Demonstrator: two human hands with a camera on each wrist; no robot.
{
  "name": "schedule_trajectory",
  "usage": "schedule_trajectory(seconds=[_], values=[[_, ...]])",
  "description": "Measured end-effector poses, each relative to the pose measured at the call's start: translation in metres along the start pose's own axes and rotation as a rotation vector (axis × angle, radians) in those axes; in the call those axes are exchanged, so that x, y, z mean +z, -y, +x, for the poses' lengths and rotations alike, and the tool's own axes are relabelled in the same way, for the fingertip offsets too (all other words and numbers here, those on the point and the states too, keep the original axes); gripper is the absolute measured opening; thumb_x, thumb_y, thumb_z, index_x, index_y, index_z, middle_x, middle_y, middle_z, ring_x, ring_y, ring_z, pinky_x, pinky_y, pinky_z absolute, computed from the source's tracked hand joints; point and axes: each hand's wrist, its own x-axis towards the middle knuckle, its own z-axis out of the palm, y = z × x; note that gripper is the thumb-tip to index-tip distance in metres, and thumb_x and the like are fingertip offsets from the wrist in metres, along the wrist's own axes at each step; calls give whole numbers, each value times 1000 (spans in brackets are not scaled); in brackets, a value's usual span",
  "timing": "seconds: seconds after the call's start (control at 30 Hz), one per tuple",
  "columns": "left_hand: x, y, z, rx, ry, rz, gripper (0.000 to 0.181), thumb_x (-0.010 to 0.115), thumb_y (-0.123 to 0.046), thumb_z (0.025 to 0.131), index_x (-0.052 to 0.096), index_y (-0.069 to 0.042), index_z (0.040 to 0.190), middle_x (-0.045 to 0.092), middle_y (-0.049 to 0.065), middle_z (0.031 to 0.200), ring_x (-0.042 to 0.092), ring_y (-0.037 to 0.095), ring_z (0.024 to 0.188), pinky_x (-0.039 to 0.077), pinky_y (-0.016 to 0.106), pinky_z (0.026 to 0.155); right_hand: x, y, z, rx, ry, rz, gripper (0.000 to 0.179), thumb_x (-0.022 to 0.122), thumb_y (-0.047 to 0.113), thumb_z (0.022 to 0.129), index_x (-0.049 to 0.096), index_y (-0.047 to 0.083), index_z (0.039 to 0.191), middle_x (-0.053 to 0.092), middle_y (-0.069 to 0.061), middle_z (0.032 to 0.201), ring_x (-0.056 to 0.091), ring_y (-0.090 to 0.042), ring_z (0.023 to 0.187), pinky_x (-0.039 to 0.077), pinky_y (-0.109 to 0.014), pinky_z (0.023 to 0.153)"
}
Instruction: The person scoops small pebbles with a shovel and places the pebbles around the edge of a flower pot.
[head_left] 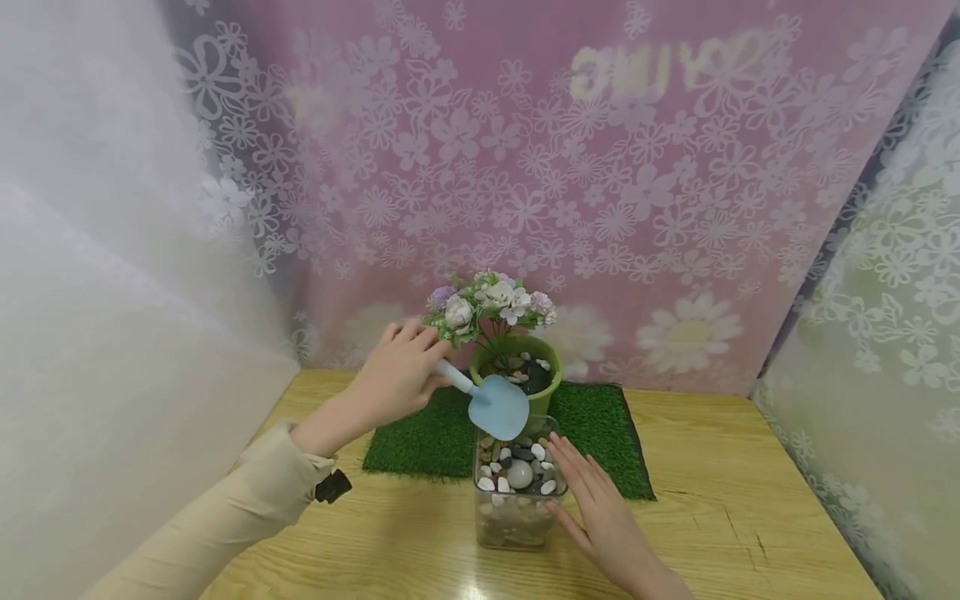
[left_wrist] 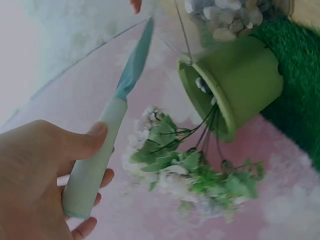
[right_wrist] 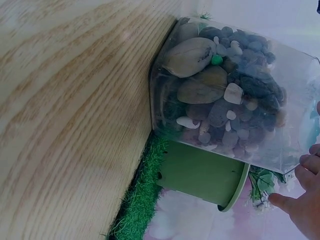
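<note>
My left hand (head_left: pixel 401 371) grips the pale handle of a small blue trowel (head_left: pixel 499 408); in the left wrist view the thumb lies along that handle (left_wrist: pixel 95 160). The trowel's blade is over the far side of a clear plastic container (head_left: pixel 517 529) that holds pebbles (head_left: pixel 519 473) in white, grey and brown. Fingers straight, my right hand (head_left: pixel 603 521) rests against the container's right side near the rim. Just behind the container stands a green flowerpot (head_left: pixel 551 387) with artificial flowers (head_left: pixel 487 304) and some stones inside.
A mat of artificial grass (head_left: pixel 600 425) lies beneath the flowerpot on the wooden table (head_left: pixel 712 500). Patterned pink curtain (head_left: pixel 525 167) hangs behind, and pale sheets (head_left: pixel 135 250) close off both sides.
</note>
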Motion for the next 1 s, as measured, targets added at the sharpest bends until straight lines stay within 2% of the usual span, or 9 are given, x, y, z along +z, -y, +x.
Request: schedule_trajectory(seconds=[0.2,0.43,0.67,0.77,0.87,1.0], values=[[-9,-15,14,238,47,180,26,75,-33,91,66,-20,112,63,3,114,50,25,109,42,43,97,1,-2,-1,3,6,0,83,74,24,92,29,10,160,32,-10,164,36,-31,147,2,-22,122],[-14,-36,31,446,123,338,31,76,-32,93,68,-31,123,62,0,132,50,23,124,37,42,109,0,-1,-1,11,20,-13,79,71,28,96,29,12,161,31,-8,164,36,-29,147,4,-23,122],[4,-55,38,655,85,465,29,72,-30,96,67,-39,123,58,-6,139,48,18,129,36,39,112,2,-1,-2,7,9,-21,77,71,30,96,33,9,159,32,-7,164,35,-26,148,20,-34,123],[8,-57,40,673,112,470,28,70,-31,97,67,-40,124,57,-7,140,47,18,130,36,38,112,2,-1,-1,4,-3,-19,77,71,30,96,33,8,159,33,-8,164,35,-26,148,18,-33,123],[9,-54,43,615,201,405,26,69,-36,97,69,-39,122,57,-6,141,47,20,130,37,39,110,1,0,0,7,-8,-17,77,70,30,96,33,8,159,33,-8,164,35,-27,148,14,-31,124],[14,-48,47,524,345,257,24,69,-42,95,72,-39,118,58,-5,141,47,22,129,39,39,104,0,0,0,12,0,-12,77,71,28,95,33,7,158,32,-8,164,35,-27,148,7,-25,123]])
